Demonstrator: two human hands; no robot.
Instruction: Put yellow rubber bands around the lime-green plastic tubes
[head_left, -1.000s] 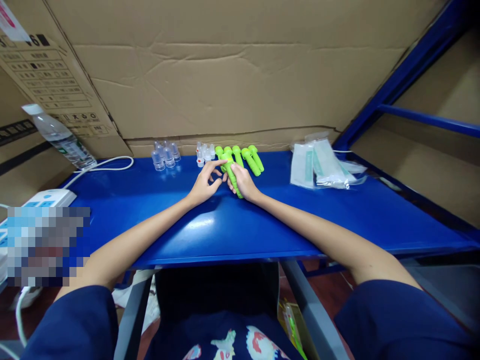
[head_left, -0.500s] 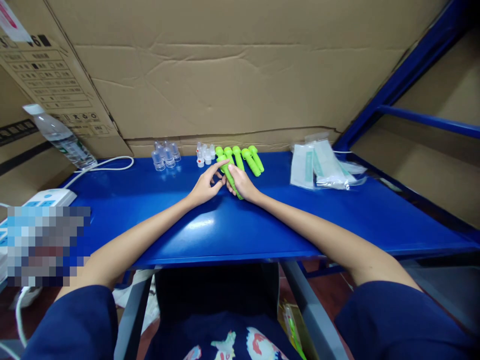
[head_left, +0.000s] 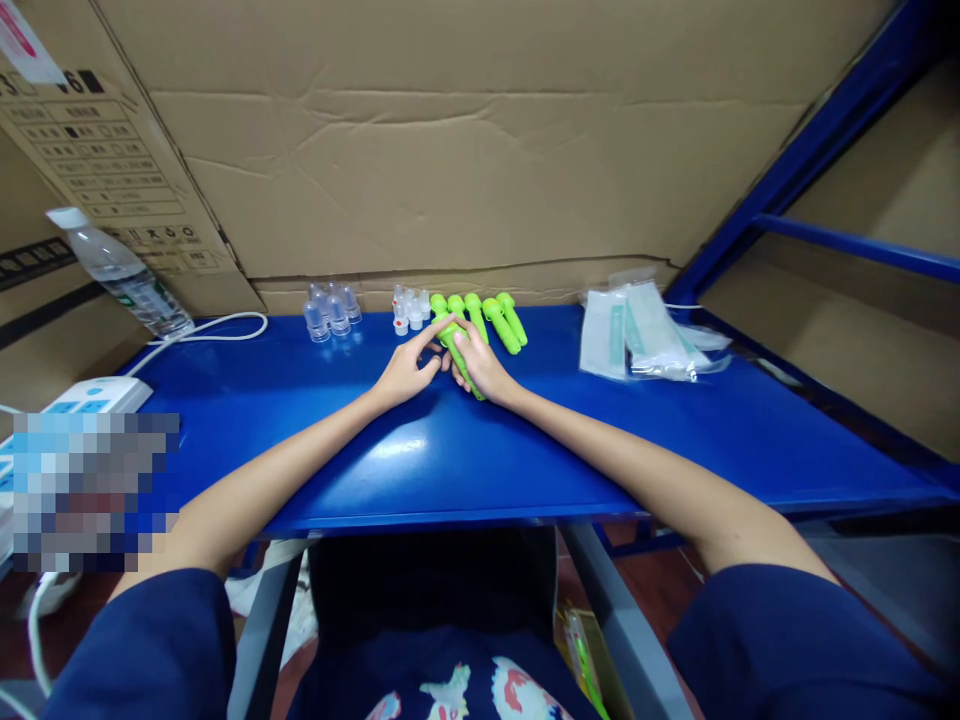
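My right hand (head_left: 482, 366) is wrapped round a lime-green plastic tube (head_left: 454, 345) that lies slanted on the blue shelf (head_left: 450, 450). The fingertips of my left hand (head_left: 409, 366) pinch at the tube's upper end, with the index finger stretched out over it. Just behind lie several more green tubes (head_left: 495, 318) side by side. To their left stand a small cluster of white capped vials (head_left: 409, 304) and a group of clear vials (head_left: 330, 308).
A stack of flat clear packets (head_left: 645, 332) lies at the right on the shelf. A water bottle (head_left: 120, 272) leans at the far left above a white cable (head_left: 210, 330) and a power strip (head_left: 94, 395). Cardboard walls stand behind; a blue frame rises at right.
Both hands stay on the green tube. The left fingers have shifted a little along its upper end; the tube has hardly moved.
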